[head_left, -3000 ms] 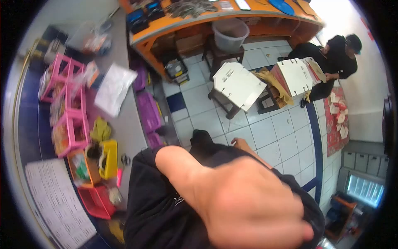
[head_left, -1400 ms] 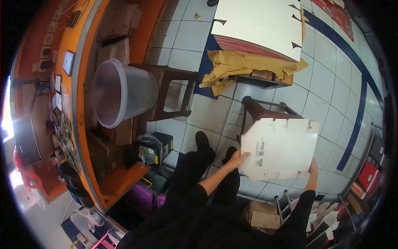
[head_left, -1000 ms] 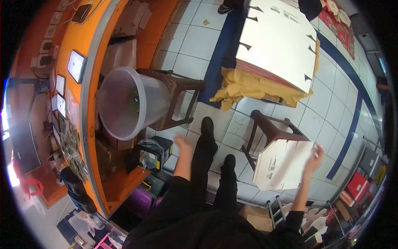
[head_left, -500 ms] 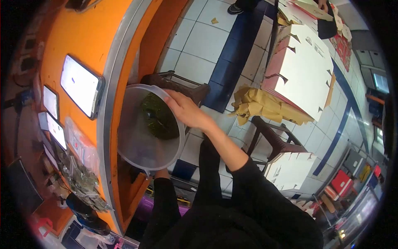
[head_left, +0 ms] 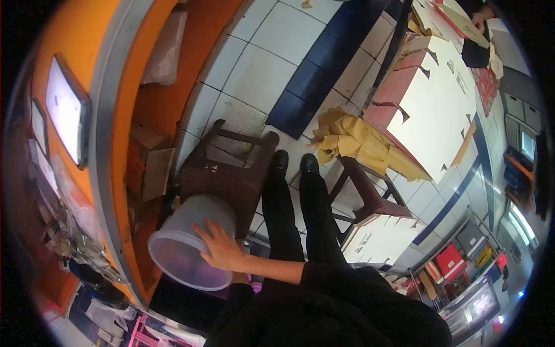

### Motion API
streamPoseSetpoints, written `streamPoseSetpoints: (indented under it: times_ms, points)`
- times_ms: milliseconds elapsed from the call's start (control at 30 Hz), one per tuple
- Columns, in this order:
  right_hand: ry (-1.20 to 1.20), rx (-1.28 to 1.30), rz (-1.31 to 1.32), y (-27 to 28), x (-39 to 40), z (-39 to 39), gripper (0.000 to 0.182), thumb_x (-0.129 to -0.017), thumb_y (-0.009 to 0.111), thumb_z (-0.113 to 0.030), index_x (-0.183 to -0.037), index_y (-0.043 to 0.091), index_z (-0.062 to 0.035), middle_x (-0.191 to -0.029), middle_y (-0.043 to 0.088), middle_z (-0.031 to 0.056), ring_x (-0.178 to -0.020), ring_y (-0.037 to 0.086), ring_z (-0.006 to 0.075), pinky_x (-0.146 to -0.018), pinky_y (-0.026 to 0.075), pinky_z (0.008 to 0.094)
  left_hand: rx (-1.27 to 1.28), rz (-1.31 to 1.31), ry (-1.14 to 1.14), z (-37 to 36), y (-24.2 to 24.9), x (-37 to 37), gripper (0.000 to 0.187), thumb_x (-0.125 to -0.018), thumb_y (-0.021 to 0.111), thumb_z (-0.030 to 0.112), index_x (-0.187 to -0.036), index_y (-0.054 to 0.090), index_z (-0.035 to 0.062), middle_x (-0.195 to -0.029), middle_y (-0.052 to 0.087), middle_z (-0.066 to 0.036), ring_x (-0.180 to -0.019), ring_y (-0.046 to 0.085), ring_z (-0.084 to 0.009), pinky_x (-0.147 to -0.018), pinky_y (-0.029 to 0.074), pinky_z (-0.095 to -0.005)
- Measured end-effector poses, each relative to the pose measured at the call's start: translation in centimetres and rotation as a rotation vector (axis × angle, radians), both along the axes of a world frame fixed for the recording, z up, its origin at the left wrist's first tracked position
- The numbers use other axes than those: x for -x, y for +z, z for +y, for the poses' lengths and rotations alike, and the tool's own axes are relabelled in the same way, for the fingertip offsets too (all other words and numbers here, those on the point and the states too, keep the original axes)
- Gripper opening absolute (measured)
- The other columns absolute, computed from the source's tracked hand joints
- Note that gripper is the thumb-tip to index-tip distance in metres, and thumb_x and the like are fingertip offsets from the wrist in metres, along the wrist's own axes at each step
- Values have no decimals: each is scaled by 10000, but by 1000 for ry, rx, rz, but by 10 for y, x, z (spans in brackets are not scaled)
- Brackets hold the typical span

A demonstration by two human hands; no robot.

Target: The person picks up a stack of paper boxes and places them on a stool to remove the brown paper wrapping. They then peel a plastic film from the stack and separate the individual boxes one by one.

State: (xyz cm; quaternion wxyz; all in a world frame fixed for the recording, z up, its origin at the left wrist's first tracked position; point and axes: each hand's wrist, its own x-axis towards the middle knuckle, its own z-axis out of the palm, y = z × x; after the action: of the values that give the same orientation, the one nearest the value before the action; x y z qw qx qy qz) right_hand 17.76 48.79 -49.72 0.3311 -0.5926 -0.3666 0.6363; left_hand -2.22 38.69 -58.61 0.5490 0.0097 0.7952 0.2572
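Observation:
A translucent plastic bucket (head_left: 191, 280) is tilted beside the orange counter, its mouth facing down and to the left. My right hand (head_left: 222, 247) lies against the bucket's outer side near the rim, palm down with the fingers spread. Of my left hand (head_left: 240, 278) only a bit near the wrist shows behind the bucket; its fingers are hidden. A dark brown plastic stool (head_left: 222, 179) stands just beyond the bucket, partly covered by it.
The orange counter (head_left: 95, 29) with phones and plastic packets runs along the left; a cardboard box (head_left: 157, 172) sits on its shelf. To the right are white boxes (head_left: 436, 110), brown paper (head_left: 358, 141) and another stool (head_left: 367, 194). Another person's hand (head_left: 478, 22) shows at top right.
The bucket has moved down and tipped over; the green contents seen before are out of sight. My right hand has gone from its rim to its side. The view has shifted, showing the stool and my feet.

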Motion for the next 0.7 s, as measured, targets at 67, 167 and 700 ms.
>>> streamPoseSetpoints:
  times_ms: [67, 167, 700]
  points:
    - [49, 26, 3, 2, 17, -10, 759, -830, 628, -224, -1475, 231, -171, -1463, 256, 255, -1327, 299, 482, -1029, 370, 583, 19, -1, -16, -12, 14, -8, 626, -936, 485, 455, -1384, 397, 26, -1396, 444, -141, -1275, 416, -278, -1061, 312, -389]
    - [62, 43, -59, -2, 19, -19, 727, -834, 611, -212, -1463, 250, -157, -1454, 278, 251, -1318, 323, 464, -1014, 395, 562, 35, -26, -62, -19, 29, -29, 626, -935, 491, 455, -1382, 400, 26, -1391, 451, -141, -1274, 420, -278, -1060, 315, -387]
    - [195, 71, -147, 29, -95, 5, 747, -893, 535, -472, -1480, 232, -124, -1459, 289, 257, -1226, 413, 502, -992, 370, 596, 95, -247, -729, 31, -3, -183, 628, -932, 525, 459, -1373, 413, 26, -1364, 490, -145, -1270, 445, -275, -1059, 330, -374]
